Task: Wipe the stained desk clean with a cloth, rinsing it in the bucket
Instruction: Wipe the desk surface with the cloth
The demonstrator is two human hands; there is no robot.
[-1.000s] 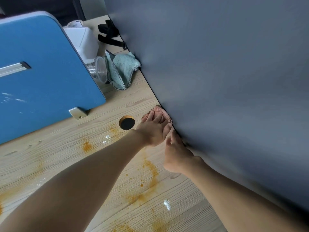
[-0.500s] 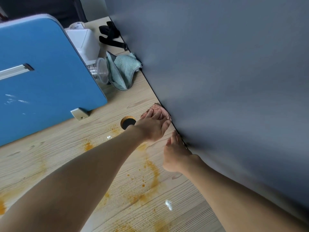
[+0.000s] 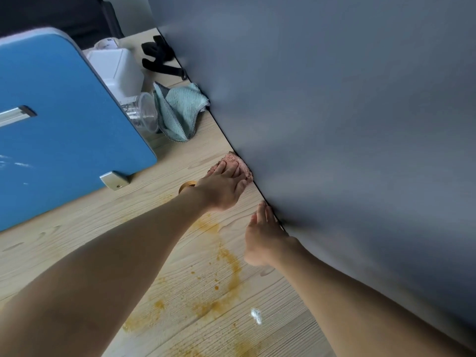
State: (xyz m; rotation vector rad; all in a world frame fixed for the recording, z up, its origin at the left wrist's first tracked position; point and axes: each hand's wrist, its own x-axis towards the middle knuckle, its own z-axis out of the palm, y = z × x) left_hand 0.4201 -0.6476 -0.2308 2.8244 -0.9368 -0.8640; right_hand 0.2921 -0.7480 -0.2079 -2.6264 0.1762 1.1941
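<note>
My left hand (image 3: 222,189) presses flat on a pink cloth (image 3: 236,161) on the light wooden desk (image 3: 77,228), right against the grey partition. The cloth shows only past my fingertips. My right hand (image 3: 262,235) rests on the desk beside the partition's lower edge, fingers together and stretched out, holding nothing. Orange stains (image 3: 229,269) curve across the desk below both hands, with more spatter toward the near edge. No bucket is in view.
A grey partition (image 3: 347,124) walls the desk's right side. A blue panel (image 3: 56,135) stands at left on a metal bracket (image 3: 114,179). Behind it are a white container (image 3: 117,69), a clear plastic cup (image 3: 143,114), a teal cloth (image 3: 177,112), a black strap (image 3: 159,60). A round cable grommet (image 3: 186,186) sits by my left wrist.
My left hand has pushed the pink cloth farther along the partition, now partly covering the grommet. My right hand stayed by the partition edge, so the two hands have drawn apart.
</note>
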